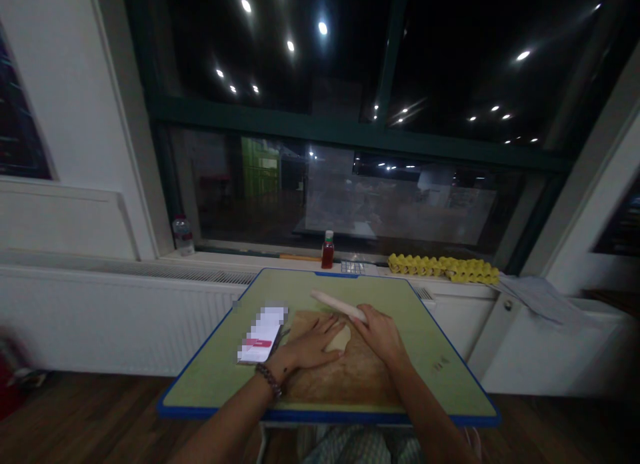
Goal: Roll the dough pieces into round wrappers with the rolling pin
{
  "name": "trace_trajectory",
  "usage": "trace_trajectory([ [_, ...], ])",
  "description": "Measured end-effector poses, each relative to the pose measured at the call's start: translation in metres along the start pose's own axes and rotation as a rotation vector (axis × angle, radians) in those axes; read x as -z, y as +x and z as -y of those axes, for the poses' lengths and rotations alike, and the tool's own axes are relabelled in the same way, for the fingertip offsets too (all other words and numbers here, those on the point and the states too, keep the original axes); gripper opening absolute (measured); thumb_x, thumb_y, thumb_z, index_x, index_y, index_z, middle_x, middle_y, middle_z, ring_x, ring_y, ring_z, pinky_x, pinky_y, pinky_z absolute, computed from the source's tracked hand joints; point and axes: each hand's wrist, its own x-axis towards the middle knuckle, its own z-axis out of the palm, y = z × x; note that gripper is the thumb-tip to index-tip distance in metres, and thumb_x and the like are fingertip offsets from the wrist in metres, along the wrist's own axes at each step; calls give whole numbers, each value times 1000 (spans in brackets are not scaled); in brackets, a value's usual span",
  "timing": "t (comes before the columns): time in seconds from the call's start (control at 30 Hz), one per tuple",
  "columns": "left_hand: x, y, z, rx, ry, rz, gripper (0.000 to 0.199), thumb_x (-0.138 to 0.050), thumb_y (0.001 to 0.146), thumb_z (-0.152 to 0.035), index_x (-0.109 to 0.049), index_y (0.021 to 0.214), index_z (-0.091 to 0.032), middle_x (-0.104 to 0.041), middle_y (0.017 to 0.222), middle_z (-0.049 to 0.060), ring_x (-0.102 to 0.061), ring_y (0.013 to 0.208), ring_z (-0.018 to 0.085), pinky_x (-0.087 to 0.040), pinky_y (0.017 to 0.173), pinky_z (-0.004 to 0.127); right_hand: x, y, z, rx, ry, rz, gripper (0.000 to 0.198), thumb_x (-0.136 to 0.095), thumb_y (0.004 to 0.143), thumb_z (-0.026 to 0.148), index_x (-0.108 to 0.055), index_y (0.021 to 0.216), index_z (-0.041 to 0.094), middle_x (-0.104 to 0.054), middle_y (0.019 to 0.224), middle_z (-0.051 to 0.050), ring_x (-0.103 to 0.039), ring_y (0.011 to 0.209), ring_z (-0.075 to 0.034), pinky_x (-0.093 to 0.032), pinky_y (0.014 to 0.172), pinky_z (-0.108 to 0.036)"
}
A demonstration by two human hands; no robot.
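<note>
A flat round of pale dough (339, 339) lies on a brown wooden board (345, 383). My left hand (313, 345) rests on it with the fingers stretched out, covering its left part. In my right hand (381, 331) is a light wooden rolling pin (337, 304), gripped near its right end. The pin slants up to the left, beyond the dough and apart from it. To the left of my left hand lies a phone (263, 335) with a lit, partly blurred screen.
The board sits on a green table (280, 287) with a blue edge. On the sill behind stand a red sauce bottle (327, 252), a clear plastic bottle (183, 236) and yellow egg trays (443, 269). A white radiator (115, 324) runs beneath the window.
</note>
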Motion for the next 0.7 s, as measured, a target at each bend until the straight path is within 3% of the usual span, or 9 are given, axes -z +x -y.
trace_trajectory([
  [0.1, 7, -1, 0, -70, -30, 84, 82, -50, 86, -65, -23, 151, -25, -14, 160, 8, -9, 146, 29, -7, 119, 48, 1, 0, 0, -3, 17, 0, 31, -39, 98, 46, -58, 108, 23, -70, 94, -4, -66, 85, -17, -42, 75, -25],
  [0.3, -9, 4, -17, 13, 10, -117, 71, -42, 90, -64, -33, 147, -22, -28, 156, 11, -23, 143, 28, -15, 118, 48, 3, 0, 1, -9, 2, 13, 33, -38, 98, 48, -58, 108, 24, -70, 93, -4, -66, 85, -17, -42, 75, -25],
  [0.4, -11, 6, -16, 57, 17, -88, 78, -44, 89, -64, -29, 149, -16, -26, 156, 15, -23, 143, 30, -18, 117, 50, 2, 0, 0, -11, -6, 12, 31, -40, 97, 47, -58, 106, 24, -70, 91, -2, -67, 83, -17, -42, 74, -25],
  [0.57, -4, 5, -3, -96, 7, -62, 73, -41, 92, -61, -25, 151, -21, -25, 157, 11, -22, 144, 25, -15, 119, 45, 0, -1, -1, -5, 8, 23, 29, -41, 97, 45, -59, 105, 25, -70, 90, -2, -66, 81, -17, -42, 74, -25],
  [0.7, -3, 5, 0, -107, 24, -38, 69, -39, 94, -58, -27, 150, -20, -27, 156, 11, -23, 144, 25, -15, 119, 44, 1, -1, 0, -7, 24, 30, 29, -41, 97, 46, -59, 105, 24, -70, 92, -3, -66, 84, -17, -42, 76, -25],
])
